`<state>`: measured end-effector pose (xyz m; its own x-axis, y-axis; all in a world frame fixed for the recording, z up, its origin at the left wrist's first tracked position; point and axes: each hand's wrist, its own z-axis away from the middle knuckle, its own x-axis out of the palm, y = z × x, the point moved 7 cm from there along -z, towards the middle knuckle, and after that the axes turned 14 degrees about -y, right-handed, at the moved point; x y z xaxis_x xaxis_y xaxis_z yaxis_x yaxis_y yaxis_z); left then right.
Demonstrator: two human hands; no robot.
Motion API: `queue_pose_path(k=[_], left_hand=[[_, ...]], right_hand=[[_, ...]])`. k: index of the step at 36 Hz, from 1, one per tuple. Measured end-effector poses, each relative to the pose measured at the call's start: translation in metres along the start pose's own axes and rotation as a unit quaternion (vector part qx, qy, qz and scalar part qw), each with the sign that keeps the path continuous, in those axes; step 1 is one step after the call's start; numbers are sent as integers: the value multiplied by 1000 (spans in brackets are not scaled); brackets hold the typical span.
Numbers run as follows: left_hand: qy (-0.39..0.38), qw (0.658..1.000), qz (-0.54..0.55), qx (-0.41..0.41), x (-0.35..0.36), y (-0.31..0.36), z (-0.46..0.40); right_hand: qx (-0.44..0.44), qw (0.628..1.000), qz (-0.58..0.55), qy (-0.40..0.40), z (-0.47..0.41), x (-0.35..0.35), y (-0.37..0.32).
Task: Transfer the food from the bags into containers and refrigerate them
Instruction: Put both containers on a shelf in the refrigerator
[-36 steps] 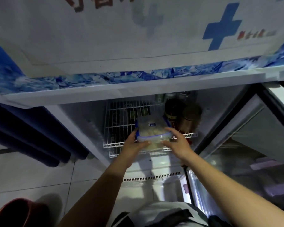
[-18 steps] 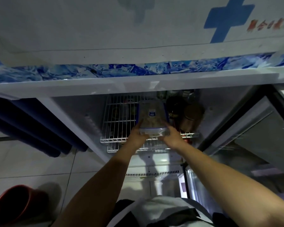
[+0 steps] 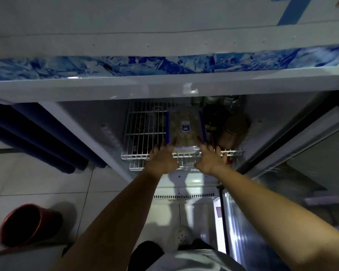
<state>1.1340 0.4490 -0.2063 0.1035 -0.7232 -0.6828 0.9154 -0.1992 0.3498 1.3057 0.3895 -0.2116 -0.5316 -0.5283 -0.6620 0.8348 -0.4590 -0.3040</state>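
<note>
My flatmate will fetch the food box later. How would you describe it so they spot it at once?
Open fridge, upper white wire shelf. It is the clear rectangular container with blue side clips and a small blue label on top, left of the dark round jars.

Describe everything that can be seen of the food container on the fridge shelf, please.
The food container is a clear, rectangular plastic box with blue clips along its two long sides and a small blue label on its lid. Pale pieces of food show through it. It lies flat on the white wire shelf, lid up, beside dark jars on its right. The left hand and right hand touch its near corners with straight fingers.
</note>
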Motion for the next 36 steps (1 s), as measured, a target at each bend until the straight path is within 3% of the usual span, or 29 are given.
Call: queue_pose_path(k=[10,17,26,36], left_hand=[[7,1000,-18,13,9,-3,29],[132,986,79,60,27,-50,132],[229,948,170,-140,112,-204,340],[344,831,317,-301,235,-323,578]], right_hand=[[3,1000,25,14,34,10,-10],[-87,994,45,51,85,62,-54],[-269,959,86,-8,207,175,-188],[-445,872,176,-105,360,341,-327]])
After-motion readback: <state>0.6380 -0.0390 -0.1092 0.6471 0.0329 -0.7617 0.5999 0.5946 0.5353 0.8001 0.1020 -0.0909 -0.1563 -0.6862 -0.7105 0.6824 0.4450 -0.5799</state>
